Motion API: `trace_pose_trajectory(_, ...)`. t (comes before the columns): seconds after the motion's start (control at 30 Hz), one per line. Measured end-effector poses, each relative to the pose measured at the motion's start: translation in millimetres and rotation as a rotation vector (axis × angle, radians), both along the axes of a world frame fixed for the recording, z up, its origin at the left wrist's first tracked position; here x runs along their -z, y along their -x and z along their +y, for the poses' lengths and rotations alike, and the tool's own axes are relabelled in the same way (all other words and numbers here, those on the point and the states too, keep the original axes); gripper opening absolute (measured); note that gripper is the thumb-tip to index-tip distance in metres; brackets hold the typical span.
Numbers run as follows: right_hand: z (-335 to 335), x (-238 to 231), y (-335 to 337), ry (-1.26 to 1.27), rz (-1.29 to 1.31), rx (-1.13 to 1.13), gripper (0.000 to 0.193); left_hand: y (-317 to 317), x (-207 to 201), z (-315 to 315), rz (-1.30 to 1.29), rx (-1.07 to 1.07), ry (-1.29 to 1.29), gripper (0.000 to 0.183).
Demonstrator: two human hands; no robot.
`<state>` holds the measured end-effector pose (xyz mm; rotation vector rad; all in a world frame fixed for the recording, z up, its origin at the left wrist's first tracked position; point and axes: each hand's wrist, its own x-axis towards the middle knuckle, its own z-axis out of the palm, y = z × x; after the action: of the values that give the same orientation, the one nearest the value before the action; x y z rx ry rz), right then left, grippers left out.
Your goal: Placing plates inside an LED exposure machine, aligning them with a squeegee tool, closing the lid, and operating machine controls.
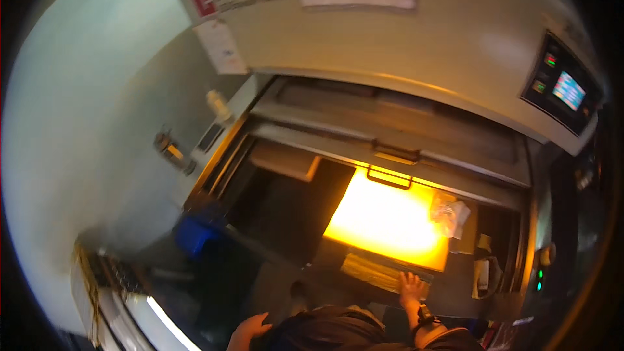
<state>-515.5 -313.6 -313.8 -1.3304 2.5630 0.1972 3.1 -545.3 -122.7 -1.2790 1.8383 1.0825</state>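
Note:
My right hand (pixel 410 290), with a dark band at its wrist, rests at the right end of a flat, yellowish sheet or stack (pixel 370 272). Its fingers are apart and seem to lie on top rather than wrap round it. Just beyond is a brightly glowing yellow light panel (pixel 383 221). Down at the lower edge, my left hand (pixel 250 328) is open beside my body, its fingers stretched to the right and nothing visible in them. Blur hides finer details of both hands.
A large machine (pixel 390 45) spans the far side, with a handled drawer front (pixel 396 154) and a control screen (pixel 569 91). Crumpled clear plastic (pixel 450 214) lies on the panel's right end. A blue object (pixel 195 237) stands left; a bright tube (pixel 172 325) glows lower left.

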Motion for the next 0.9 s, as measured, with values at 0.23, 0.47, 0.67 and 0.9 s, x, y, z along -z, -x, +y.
trace_pose_trajectory(0.23,-201.5,-153.8,-33.6,0.487,-0.101,-0.108,0.076,-56.4,54.8,-62.7,0.376,-0.251,0.026,0.057)
trace_pose_trajectory(0.47,-274.5,-194.8,-46.6,0.465,0.164,0.008,0.051,-110.4,57.7,-168.2,0.466,-0.044,0.218,0.054)
trace_pose_trajectory(0.67,-260.2,-204.1,-116.6,0.03,-0.02,0.23,0.039,-134.2,23.9,-213.5,0.68,-0.138,0.175,0.05)
trace_pose_trajectory(0.9,-197.7,-244.9,-219.2,-0.102,-0.138,0.345,0.05,-68.3,-18.1,-235.9,0.754,-0.531,-0.591,0.063)
